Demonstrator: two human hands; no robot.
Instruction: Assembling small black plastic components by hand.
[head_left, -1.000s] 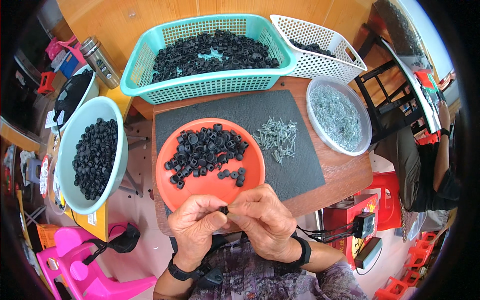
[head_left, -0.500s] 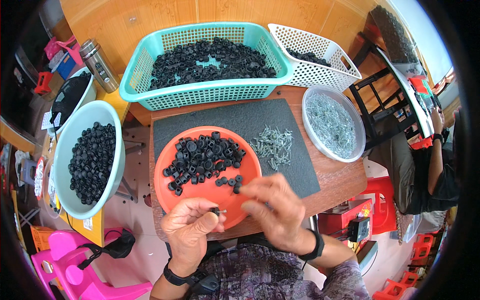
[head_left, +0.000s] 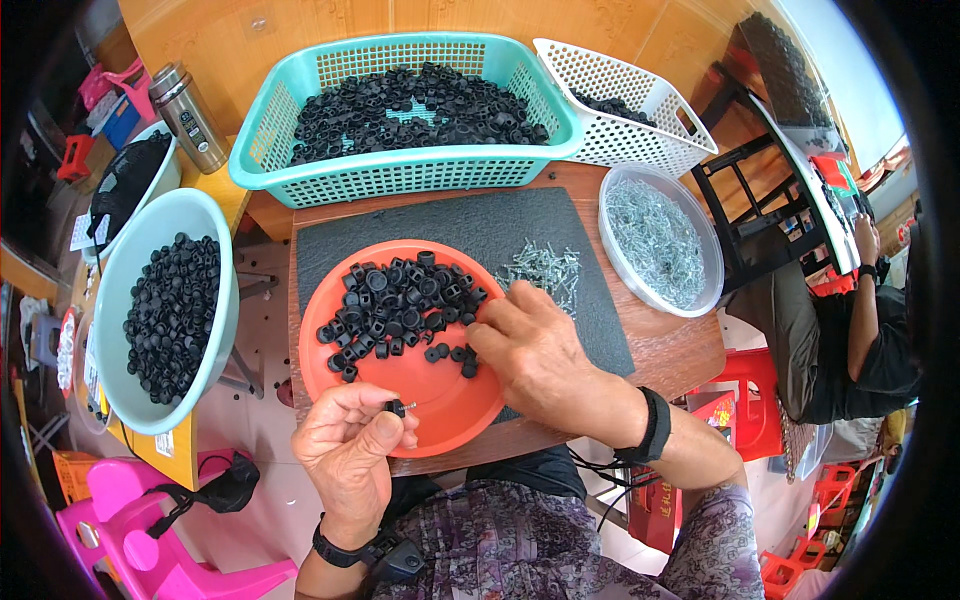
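Observation:
My left hand (head_left: 350, 445) pinches a small black plastic part (head_left: 394, 407) between thumb and fingers, with a thin metal screw (head_left: 408, 406) sticking out of its right side. It is held over the near left rim of a round orange dish (head_left: 395, 372). Many loose black plastic parts (head_left: 375, 290) fill the far half of that dish. My right hand (head_left: 535, 345) reaches over the dish's right rim with bent fingers, between the black parts and a pile of screws (head_left: 548, 268) on a dark mat (head_left: 600, 335). Its fingertips are turned away, so what they touch is hidden.
A turquoise basket (head_left: 400, 175) and a white basket (head_left: 640, 145), both with black parts, stand at the back. To the right is a clear tub of screws (head_left: 607, 245). A pale green basin (head_left: 226, 290) of black parts and a steel flask (head_left: 190, 120) stand left.
My right hand has moved away from my left hand, up and to the far right side of the dish. My left hand has shifted slightly left, keeping the black part and screw.

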